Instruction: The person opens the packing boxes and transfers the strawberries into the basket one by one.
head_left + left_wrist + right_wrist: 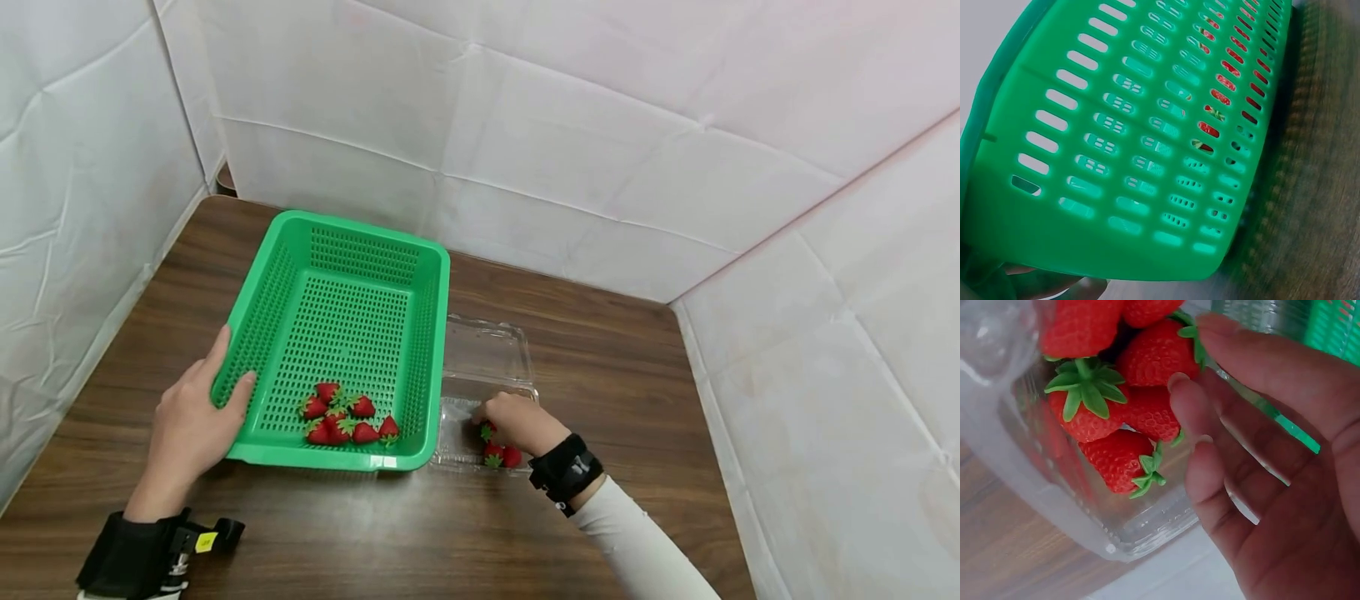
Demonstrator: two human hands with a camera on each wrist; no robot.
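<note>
A green slotted basket (442, 275) stands on the brown table, with several red strawberries (345, 417) gathered at its near end. My left hand (225, 383) grips its left near rim, thumb inside and fingers outside. In the left wrist view the basket's wall (1147, 125) fills the frame, and a fingertip (1054, 284) shows beneath it. To the right of the basket lies a clear plastic clamshell box (487, 350) with its lid folded back. My right hand (513, 421) reaches into it. There its fingertips (1179, 387) touch several strawberries (1110, 456) piled in one corner of the box (1041, 506).
White padded walls close in the table at the back, left and right. Bare wood (615, 367) lies right of the box and along the near edge. A black wrist strap (566, 471) sits on my right forearm.
</note>
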